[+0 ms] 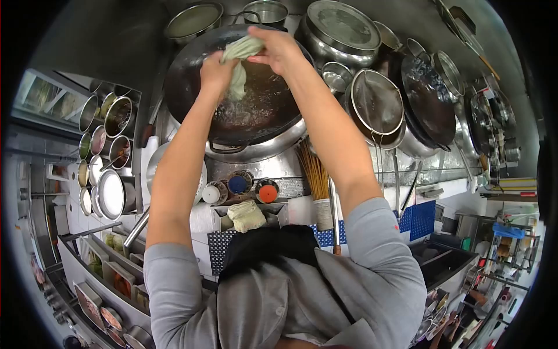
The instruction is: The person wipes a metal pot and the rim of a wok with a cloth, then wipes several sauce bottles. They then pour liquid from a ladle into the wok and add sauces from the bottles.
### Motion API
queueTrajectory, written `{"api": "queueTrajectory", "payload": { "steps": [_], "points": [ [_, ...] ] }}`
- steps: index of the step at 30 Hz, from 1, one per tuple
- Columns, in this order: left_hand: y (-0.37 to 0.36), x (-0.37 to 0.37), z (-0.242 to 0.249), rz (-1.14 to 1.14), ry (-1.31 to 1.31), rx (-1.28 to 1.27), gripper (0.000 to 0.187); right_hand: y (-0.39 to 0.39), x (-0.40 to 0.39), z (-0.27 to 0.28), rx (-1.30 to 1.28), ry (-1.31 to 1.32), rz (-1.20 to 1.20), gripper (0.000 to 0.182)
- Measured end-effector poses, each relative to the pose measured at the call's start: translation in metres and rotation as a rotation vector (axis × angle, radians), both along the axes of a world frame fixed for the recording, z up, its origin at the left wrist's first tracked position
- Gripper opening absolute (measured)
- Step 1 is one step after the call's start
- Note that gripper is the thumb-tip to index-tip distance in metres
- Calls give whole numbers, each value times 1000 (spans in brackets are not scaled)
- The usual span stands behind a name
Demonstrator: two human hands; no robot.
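Observation:
Over a large dark wok (pixel 192 64), my two hands hold a pale, twisted cloth (pixel 243 49). My left hand (pixel 216 74) grips its lower left part, with a loose end hanging down toward the wok. At the cloth's upper right end, my right hand (pixel 278 49) is closed round it, thumb and fingers on either side. Inside the wok lies brownish liquid (pixel 256 110) with shiny, rippled spots. The wok sits on a round metal burner ring (pixel 273 150).
Bottles with white, blue and red caps (pixel 267 192) stand nearer my body, beside a folded cloth (pixel 246 216). A bamboo brush (pixel 314 171) and a mesh strainer (pixel 378 102) are to the right. A lidded pot (pixel 343 26) stands behind; several metal containers (pixel 119 116) line the left.

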State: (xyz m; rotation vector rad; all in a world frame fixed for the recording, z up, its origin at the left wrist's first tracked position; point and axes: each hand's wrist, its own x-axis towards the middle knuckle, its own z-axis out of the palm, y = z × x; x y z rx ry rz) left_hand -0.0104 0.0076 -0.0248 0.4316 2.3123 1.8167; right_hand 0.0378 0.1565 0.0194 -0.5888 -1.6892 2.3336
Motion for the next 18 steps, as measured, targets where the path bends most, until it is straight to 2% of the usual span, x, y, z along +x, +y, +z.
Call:
{"api": "queueTrajectory", "payload": {
  "steps": [1,2,3,5,6,7,9,10,12,13,15,16,17,18],
  "points": [
    [5,1,9,50,38,130,20,-1,4,-9,-3,-43,-64,32],
    [11,9,24,44,-84,388,20,-4,8,-17,-4,-85,-128,33],
    [16,14,30,42,-183,498,19,-17,17,-20,19,-225,-131,37],
    [28,23,40,11,-384,716,18,-28,11,-30,-539,-247,-102,44],
    [25,23,37,-17,-380,508,19,-32,9,-38,-675,26,-2,57],
    [26,25,28,38,-298,408,18,-33,-10,-47,-654,105,-215,50],
    [25,29,15,156,-136,201,17,-40,-28,-52,-509,101,-465,38],
    [17,20,14,104,-454,301,25,-41,-34,-56,-371,144,-438,36],
    [13,20,27,40,-719,623,28,-51,-25,-54,-94,212,-383,32],
    [12,22,29,8,-850,792,30,-59,-17,-54,11,198,-267,35],
    [17,-14,-6,29,-806,774,31,-77,-4,-48,643,254,-416,37],
    [21,-32,-28,56,-799,802,31,-76,-5,-54,817,360,-479,36],
    [22,-41,-39,85,-792,829,31,-73,-10,-62,827,329,-499,35],
    [24,-33,-28,139,-817,859,25,-68,-15,-69,835,294,-517,34]
  ]
}}
